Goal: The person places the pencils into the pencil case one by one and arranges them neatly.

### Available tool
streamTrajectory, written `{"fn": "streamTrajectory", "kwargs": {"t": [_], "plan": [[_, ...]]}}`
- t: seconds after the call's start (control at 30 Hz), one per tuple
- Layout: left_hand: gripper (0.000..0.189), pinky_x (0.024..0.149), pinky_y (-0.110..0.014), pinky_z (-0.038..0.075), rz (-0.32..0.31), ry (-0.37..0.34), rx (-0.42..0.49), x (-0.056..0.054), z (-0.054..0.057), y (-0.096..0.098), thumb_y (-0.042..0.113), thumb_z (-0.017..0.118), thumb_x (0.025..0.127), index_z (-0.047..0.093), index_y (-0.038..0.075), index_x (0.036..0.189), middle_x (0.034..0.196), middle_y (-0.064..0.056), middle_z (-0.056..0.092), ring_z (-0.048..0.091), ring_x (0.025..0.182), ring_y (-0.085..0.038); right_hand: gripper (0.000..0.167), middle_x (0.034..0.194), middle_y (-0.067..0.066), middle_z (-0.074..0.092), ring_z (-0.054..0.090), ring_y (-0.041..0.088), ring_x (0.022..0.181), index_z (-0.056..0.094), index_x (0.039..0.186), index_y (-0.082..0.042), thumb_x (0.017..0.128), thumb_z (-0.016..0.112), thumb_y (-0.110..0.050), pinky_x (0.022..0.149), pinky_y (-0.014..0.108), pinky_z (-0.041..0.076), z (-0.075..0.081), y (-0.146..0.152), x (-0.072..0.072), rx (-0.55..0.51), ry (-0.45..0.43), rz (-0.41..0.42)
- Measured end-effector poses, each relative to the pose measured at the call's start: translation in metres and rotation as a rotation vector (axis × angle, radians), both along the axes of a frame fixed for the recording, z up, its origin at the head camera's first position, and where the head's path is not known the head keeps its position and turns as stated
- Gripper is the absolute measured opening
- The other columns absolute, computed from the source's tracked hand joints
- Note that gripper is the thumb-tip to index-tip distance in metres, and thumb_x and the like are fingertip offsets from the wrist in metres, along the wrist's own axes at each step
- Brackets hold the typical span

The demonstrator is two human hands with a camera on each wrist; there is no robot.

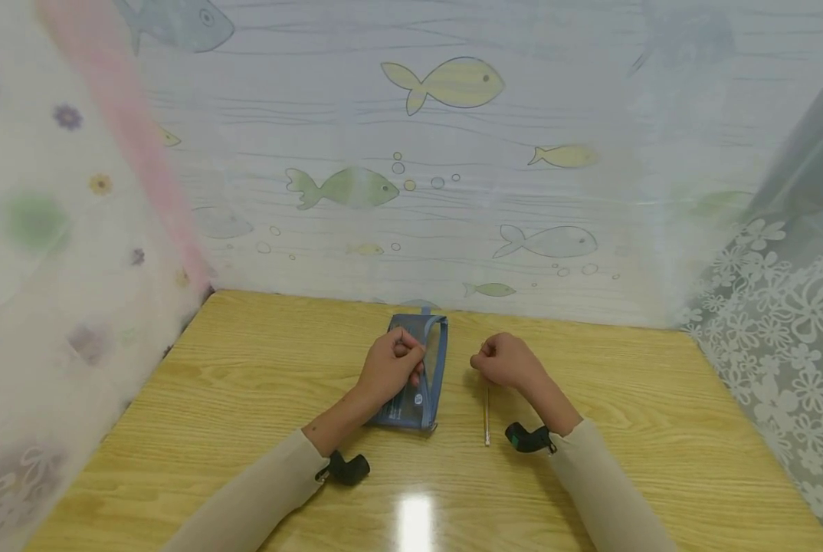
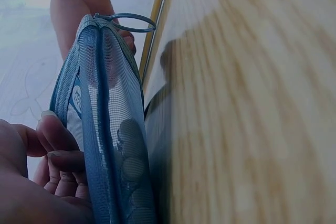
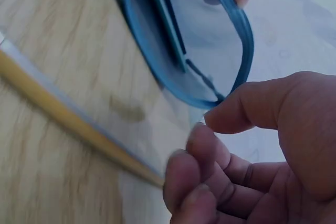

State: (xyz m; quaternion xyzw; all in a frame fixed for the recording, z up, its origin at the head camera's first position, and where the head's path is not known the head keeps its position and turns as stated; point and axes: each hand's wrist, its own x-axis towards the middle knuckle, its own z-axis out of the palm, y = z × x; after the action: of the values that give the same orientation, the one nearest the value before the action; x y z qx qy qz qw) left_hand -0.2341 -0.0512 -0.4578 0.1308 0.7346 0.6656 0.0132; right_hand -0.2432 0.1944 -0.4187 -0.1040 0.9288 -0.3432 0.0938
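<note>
My left hand (image 1: 392, 360) holds the edge of a blue mesh zip pouch (image 1: 403, 399), with its fingers beside the zipped rim. The pouch's mouth gapes toward the right, and a ring-shaped pull (image 2: 131, 22) hangs at one end in the left wrist view. Inside, a long dark strip (image 3: 163, 14) and several rounded shapes show. To the right of the pouch, my right hand (image 1: 509, 360) hovers low, fingers loosely curled and thumb close to the forefinger, nothing visible between them. A yellow pencil (image 1: 486, 418) lies below that hand, its far part hidden by the fingers.
A wood-grain table (image 1: 246, 445) carries everything. Behind it hangs a curtain (image 1: 439, 192) printed with fish, and lace-patterned cloth (image 1: 791, 307) borders the right side. A black wrist camera (image 1: 348, 468) sits at the left cuff, another camera (image 1: 527, 437) at the right.
</note>
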Motion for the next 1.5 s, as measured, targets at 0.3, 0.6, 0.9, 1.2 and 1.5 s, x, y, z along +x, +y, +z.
{"fn": "streamTrajectory", "kwargs": {"t": [0.3, 0.6, 0.9, 1.2, 1.5], "plan": [[0.008, 0.060, -0.033, 0.059, 0.000, -0.005, -0.003, 0.001, -0.001, -0.001, 0.007, 0.064, 0.105, 0.062, 0.002, 0.099, 0.072, -0.007, 0.067, 0.062, 0.055, -0.017, 0.051, 0.049, -0.009, 0.030, 0.027, 0.010, 0.048, 0.042, 0.053, -0.019, 0.096, 0.070, -0.020, 0.053, 0.027, 0.028, -0.003, 0.008, 0.008, 0.083, 0.017, -0.029], [0.009, 0.061, -0.038, 0.061, -0.007, -0.011, -0.001, 0.003, 0.001, 0.000, 0.008, 0.063, 0.106, 0.062, 0.001, 0.100, 0.073, -0.010, 0.067, 0.063, 0.057, -0.021, 0.053, 0.045, -0.009, 0.037, 0.033, 0.009, 0.045, 0.048, 0.047, -0.018, 0.093, 0.075, -0.024, 0.049, 0.025, 0.030, -0.011, 0.010, 0.009, 0.167, -0.017, -0.080], [0.009, 0.064, -0.045, 0.061, -0.004, 0.002, 0.001, 0.003, 0.001, 0.001, 0.009, 0.064, 0.106, 0.063, 0.000, 0.102, 0.075, -0.012, 0.068, 0.064, 0.069, -0.052, 0.054, 0.044, -0.009, 0.035, 0.034, 0.010, 0.044, 0.045, 0.046, -0.020, 0.092, 0.075, -0.023, 0.048, 0.024, 0.029, -0.016, 0.012, 0.006, 0.192, -0.046, -0.091], [0.008, 0.061, -0.038, 0.061, -0.005, -0.015, -0.005, 0.001, 0.000, 0.001, 0.008, 0.064, 0.105, 0.064, 0.002, 0.101, 0.074, -0.010, 0.068, 0.064, 0.058, -0.023, 0.054, 0.043, -0.008, 0.038, 0.035, 0.010, 0.042, 0.045, 0.045, -0.020, 0.090, 0.075, -0.025, 0.047, 0.024, 0.029, -0.016, 0.011, 0.004, 0.187, -0.053, -0.102], [0.008, 0.062, -0.042, 0.061, -0.001, -0.017, -0.003, 0.001, 0.001, 0.000, 0.009, 0.065, 0.105, 0.064, 0.002, 0.101, 0.075, -0.010, 0.068, 0.066, 0.062, -0.036, 0.052, 0.042, -0.005, 0.047, 0.044, 0.012, 0.042, 0.051, 0.045, -0.018, 0.091, 0.075, -0.025, 0.047, 0.025, 0.033, -0.016, 0.011, 0.005, 0.174, -0.038, -0.081]]}}
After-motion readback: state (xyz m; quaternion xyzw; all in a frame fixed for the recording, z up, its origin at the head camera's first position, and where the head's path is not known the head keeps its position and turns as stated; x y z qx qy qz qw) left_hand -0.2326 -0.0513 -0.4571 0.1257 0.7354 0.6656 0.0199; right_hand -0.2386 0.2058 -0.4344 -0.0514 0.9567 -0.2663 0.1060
